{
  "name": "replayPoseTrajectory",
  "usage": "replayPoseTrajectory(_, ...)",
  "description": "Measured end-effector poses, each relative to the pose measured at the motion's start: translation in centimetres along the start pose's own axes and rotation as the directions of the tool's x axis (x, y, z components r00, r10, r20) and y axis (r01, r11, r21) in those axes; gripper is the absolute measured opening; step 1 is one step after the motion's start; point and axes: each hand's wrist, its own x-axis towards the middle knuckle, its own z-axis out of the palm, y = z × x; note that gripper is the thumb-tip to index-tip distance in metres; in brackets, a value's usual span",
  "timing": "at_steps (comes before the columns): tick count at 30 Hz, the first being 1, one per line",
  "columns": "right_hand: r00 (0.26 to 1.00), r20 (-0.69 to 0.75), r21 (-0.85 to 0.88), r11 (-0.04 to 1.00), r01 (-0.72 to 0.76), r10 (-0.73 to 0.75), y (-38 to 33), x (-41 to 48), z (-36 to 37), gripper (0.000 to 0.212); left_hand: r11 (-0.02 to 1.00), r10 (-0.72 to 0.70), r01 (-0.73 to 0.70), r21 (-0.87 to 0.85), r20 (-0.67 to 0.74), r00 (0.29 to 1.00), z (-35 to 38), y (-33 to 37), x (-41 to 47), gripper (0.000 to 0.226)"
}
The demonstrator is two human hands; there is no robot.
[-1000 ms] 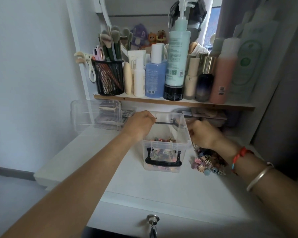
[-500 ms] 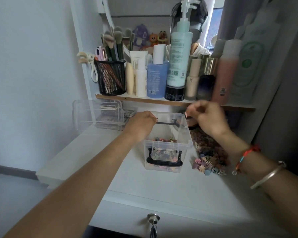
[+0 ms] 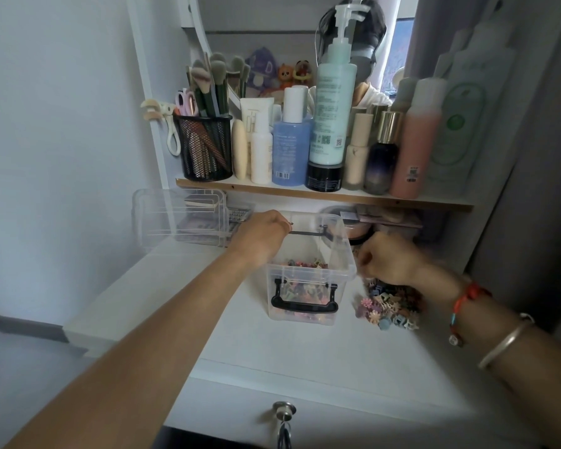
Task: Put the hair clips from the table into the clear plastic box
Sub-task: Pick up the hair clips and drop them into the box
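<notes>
Partly done: the box (image 3: 344, 242) holds some clips (image 3: 302, 288); a pile (image 3: 390, 306) lies toward the desk (image 3: 272, 351) right edge. Left hand (image 3: 263, 238) grips the box rim; right hand (image 3: 390, 259) is curled, contents indiscernible.

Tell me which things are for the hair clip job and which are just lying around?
For the job: clear plastic box, pile of hair clips, left hand gripping the box, right hand by the pile.
Lying about: mesh brush cup, pump bottle, blue bottle, drawer knob.

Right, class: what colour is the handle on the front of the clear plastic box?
Black: the handle of the clear plastic box, best in the head view.
</notes>
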Motion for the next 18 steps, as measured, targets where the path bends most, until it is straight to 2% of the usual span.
replayPoseTrajectory(3, 0.999, -0.030, 0.058, 0.998, 0.024, -0.022, -0.4, -0.1, -0.1, 0.017, 1.000, 0.000, 0.000, -0.009, 0.001, 1.000, 0.1, 0.0, 0.0, 0.017)
replayPoseTrajectory(5, 0.980, -0.200, 0.274, 0.960, 0.051, 0.004, -1.0, -0.2, -1.2, 0.014, 1.000, 0.003, -0.003, -0.008, -0.002, 1.000, 0.1, 0.0, 0.1, 0.017)
replayPoseTrajectory(6, 0.965, -0.258, 0.447, 0.890, 0.083, 0.040, -1.4, -0.6, -2.1, 0.012, 1.000, 0.000, -0.001, -0.010, -0.002, 1.000, 0.1, 0.0, 0.1, 0.017)
replayPoseTrajectory(8, 0.962, -0.268, 0.722, 0.670, 0.172, 0.042, -2.4, -1.3, -3.8, 0.017, 1.000, -0.001, 0.001, -0.016, -0.002, 1.000, 0.0, -0.1, 0.1, 0.021)
replayPoseTrajectory(9, 0.972, -0.233, 0.793, 0.581, 0.184, 0.010, -2.8, -1.6, -4.3, 0.020, 1.000, -0.002, 0.002, -0.017, -0.001, 1.000, 0.0, -0.1, 0.1, 0.023)
replayPoseTrajectory(10, 0.980, -0.197, 0.824, 0.538, 0.179, -0.023, -3.1, -1.8, -4.6, 0.020, 1.000, 0.000, 0.000, -0.015, 0.000, 1.000, 0.1, -0.1, 0.1, 0.025)
replayPoseTrajectory(11, 0.983, -0.178, 0.820, 0.547, 0.171, -0.040, -3.2, -1.8, -4.4, 0.019, 1.000, 0.003, -0.003, -0.012, 0.001, 1.000, 0.1, -0.1, 0.0, 0.026)
replayPoseTrajectory(13, 0.983, -0.182, 0.726, 0.672, 0.146, -0.018, -2.8, -1.6, -3.9, 0.017, 1.000, 0.010, -0.010, -0.005, 0.000, 1.000, 0.1, 0.0, -0.1, 0.028)
replayPoseTrajectory(15, 0.988, -0.153, 0.502, 0.860, 0.091, -0.015, -1.7, -1.4, -3.0, 0.011, 1.000, 0.012, -0.012, -0.002, -0.005, 1.000, 0.1, 0.0, 0.0, 0.028)
replayPoseTrajectory(16, 0.995, -0.095, 0.351, 0.934, 0.064, -0.032, -1.2, -1.3, -2.5, 0.010, 1.000, 0.011, -0.011, -0.006, -0.007, 1.000, 0.1, 0.0, 0.1, 0.028)
replayPoseTrajectory(18, 0.999, 0.035, 0.097, 0.995, 0.036, -0.040, -0.2, -1.3, -1.2, 0.011, 1.000, 0.004, -0.004, -0.014, -0.009, 1.000, 0.1, -0.1, 0.1, 0.028)
